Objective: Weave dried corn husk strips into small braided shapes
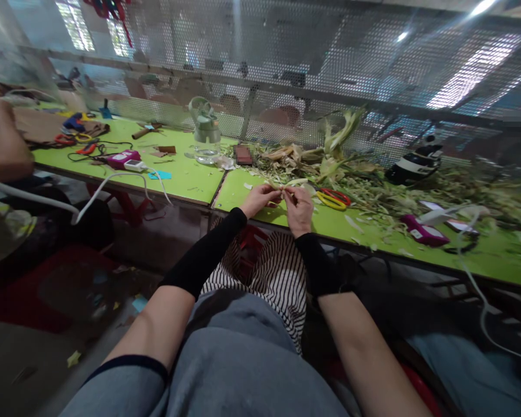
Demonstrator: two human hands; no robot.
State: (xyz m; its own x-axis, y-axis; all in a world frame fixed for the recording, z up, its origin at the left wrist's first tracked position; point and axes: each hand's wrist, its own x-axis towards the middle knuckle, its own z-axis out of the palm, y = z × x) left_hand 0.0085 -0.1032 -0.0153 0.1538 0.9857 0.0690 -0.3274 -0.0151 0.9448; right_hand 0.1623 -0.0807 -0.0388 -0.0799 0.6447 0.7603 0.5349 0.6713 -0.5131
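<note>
Left hand [261, 200] and right hand [299, 209] nearly meet just left of a pair of scissors [335, 198] with red and yellow handles, the landmark for what follows. Both hands have their fingertips pinched together on a small pale strip [280, 187], which sits between them, left of the scissors; its exact shape is too small to make out. Black sleeves [219, 246] cover both forearms, and striped trousers [278, 266] show below, nearer the wearer than the scissors.

Under the scissors runs a bright green tabletop [231, 196]. Behind them, and spreading away to their right, lies a loose heap of dry and green husk leaves [301, 157], with one taller leafy stalk rising from it. Farther right of the scissors, a dark bottle [417, 165] leans among the shreds, and nearer the table's front edge lies a purple device [425, 231] with a white cable.

Well to the left of the scissors stands an upright clear bottle [207, 136] with a pale green top; between the two is a reddish block [244, 154], blurred. Farther left still are a second purple device, a blue card [160, 175] and, at the far edge, another person's forearm [7, 139]. A mesh screen [282, 58] rises beyond the scissors.
</note>
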